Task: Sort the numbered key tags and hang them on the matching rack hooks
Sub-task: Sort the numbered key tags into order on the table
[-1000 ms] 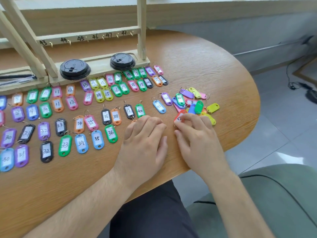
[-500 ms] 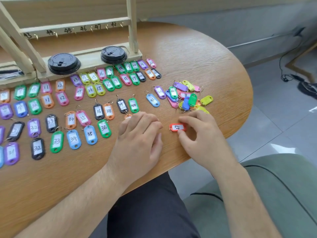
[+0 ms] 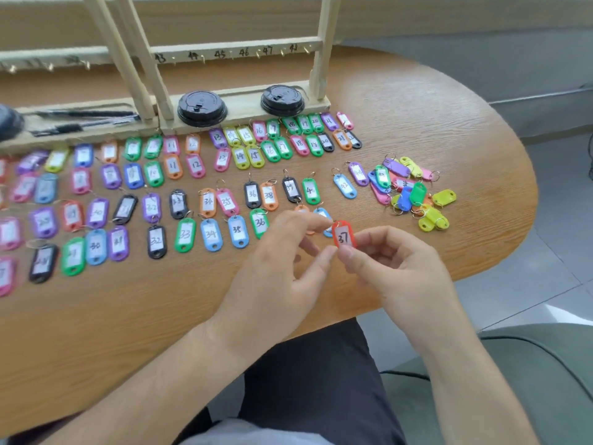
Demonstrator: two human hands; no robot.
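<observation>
Held upright above round wooden table (image 3: pixel 160 316), near front edge: red plastic key tag marked 37 (image 3: pixel 344 235). Thumb and fingers (image 3: pixel 365 240) of right hand (image 3: pixel 401 268) pinch its lower end. Index tip and thumb of left hand (image 3: pixel 276 277) clamp its left side, top and bottom. Just left on table lies green tag 36 (image 3: pixel 260 223). Further right, loose pile of coloured tags (image 3: pixel 414 194); behind sorted rows, wooden hook rack (image 3: pixel 237 49).

This looks like an office or common room. A rounded wooden tabletop (image 3: pixel 417 107) sits above a grey tiled floor (image 3: pixel 545 300), beside a green upholstered seat (image 3: pixel 529 380).
</observation>
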